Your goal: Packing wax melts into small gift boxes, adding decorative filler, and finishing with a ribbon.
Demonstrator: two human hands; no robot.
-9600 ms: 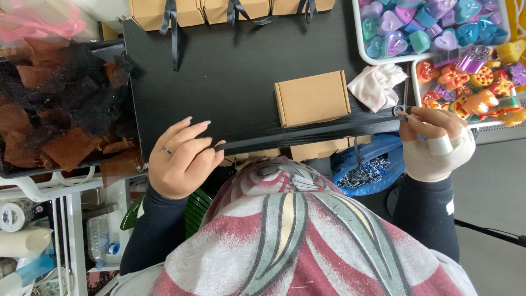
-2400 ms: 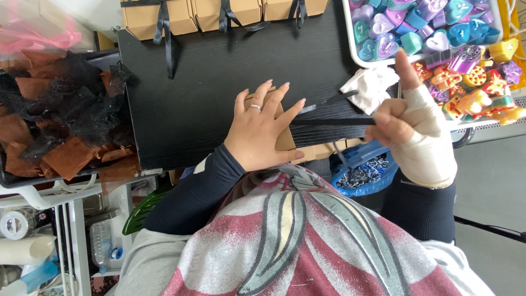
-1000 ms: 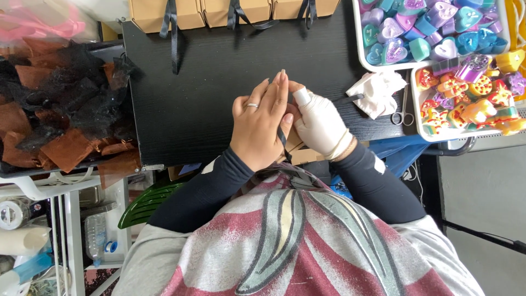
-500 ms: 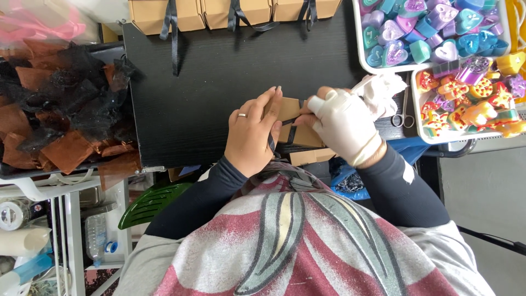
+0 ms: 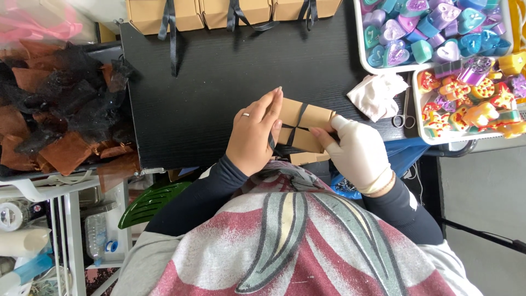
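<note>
Change since half a second ago: both hands have been shifted slightly apart along the box, and the crossed ribbon on its top is now uncovered; the box has stayed near the table's front edge.
Left hand: the left hand [image 5: 253, 136] is laid flat against the left end of the small brown cardboard box [image 5: 304, 127], fingers together and extended, so that the box is kept from sliding while the ribbon is worked. A ring is worn on one finger.
Right hand: the right hand [image 5: 356, 155], covered by a white glove, is pressed to the right end of the box, fingertips bent onto the black ribbon [image 5: 296, 127]; whether the ribbon is actually pinched cannot be told.
Box: it is held between both hands, flat on the black table [image 5: 208, 93], just in front of the body, where it can be seen from above.
Ribbon: it is crossed over the lid, apparently drawn taut by the opposed hands.
Cloth and scissors: a white cloth [image 5: 377, 94] and small scissors [image 5: 405, 112] are kept just right of the gloved hand, within reach.
Trays: two white trays [image 5: 359, 38] of colourful heart and figure shapes are set at the far right.
Finished boxes: ribbon-tied brown boxes [image 5: 164, 12] are lined along the far edge.
Left side: black netting and brown fabric pieces [image 5: 60, 115] are heaped beside the table.
</note>
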